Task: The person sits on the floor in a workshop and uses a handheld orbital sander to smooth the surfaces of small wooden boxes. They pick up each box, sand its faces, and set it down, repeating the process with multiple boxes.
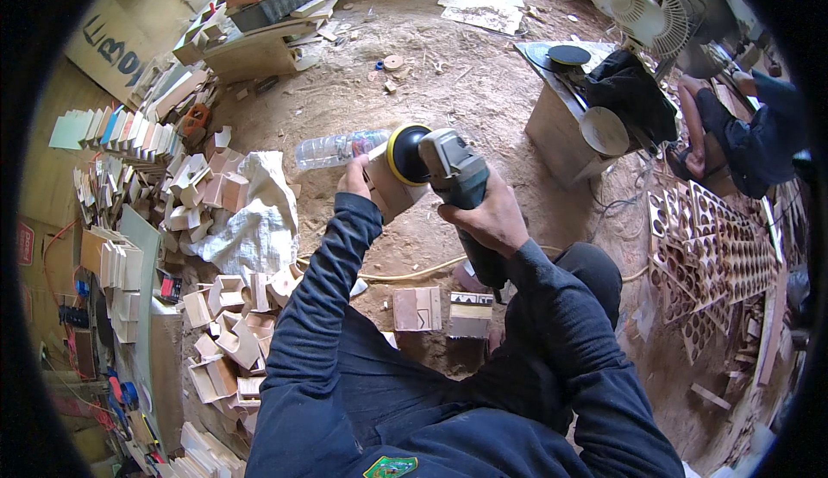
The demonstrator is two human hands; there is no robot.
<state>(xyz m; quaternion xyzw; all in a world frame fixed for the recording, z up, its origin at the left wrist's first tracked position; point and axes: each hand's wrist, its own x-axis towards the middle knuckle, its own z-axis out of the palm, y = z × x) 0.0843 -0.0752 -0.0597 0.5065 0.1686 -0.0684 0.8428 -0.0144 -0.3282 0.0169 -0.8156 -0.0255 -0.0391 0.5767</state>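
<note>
My left hand (pixel 354 179) is closed on a small wooden box (pixel 393 195), held up above the dusty floor. In my right hand (pixel 495 219) is an angle grinder (pixel 453 168), gripped around its body with the head pointing away from me. Its round sanding disc (pixel 408 155), black with a yellow rim, is against or very close to the top of the box; contact cannot be made out. Behind my left hand lies a clear plastic bottle (pixel 332 149). Two wooden blocks (pixel 417 309) (pixel 471 315) sit on the floor between my legs.
Loose wooden boxes (pixel 233 340) are heaped at my left beside a white sack (pixel 250 219). An orange cord (pixel 388 275) crosses the floor before me. Ahead right stand a worktable (pixel 565 124) and a fan (pixel 651 17). Another person (pixel 742 133) sits near perforated boards (pixel 707 254).
</note>
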